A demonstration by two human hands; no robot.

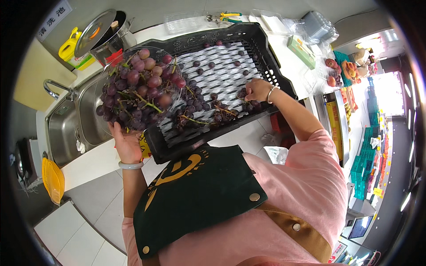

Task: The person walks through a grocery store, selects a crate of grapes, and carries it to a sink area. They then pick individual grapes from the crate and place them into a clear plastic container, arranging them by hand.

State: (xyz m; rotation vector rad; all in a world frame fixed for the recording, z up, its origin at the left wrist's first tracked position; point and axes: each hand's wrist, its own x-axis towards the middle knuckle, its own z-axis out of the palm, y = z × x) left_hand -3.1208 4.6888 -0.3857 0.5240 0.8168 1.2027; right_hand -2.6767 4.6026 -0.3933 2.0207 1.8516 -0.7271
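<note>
My left hand (126, 143) supports a clear plastic container (96, 96) from below, near its lower edge. Bunches of purple and reddish grapes (133, 89) fill the container in a heap. Inside the black plastic crate (279, 66), my right hand (258, 89) has its fingers on a small bunch of dark grapes (251, 105) at the right end. More dark bunches (194, 103) and thin stems lie along the crate's near side. Loose grapes (211, 65) are scattered over the pale, slotted-looking liner (223, 76).
A double steel sink (63, 123) with a tap (56, 88) is at the left. Behind stand a lidded steel pot (113, 43) and a yellow jug (71, 50). Pliers-like cutters (229, 17), clear boxes (183, 23) and a green box (301, 53) lie around the crate.
</note>
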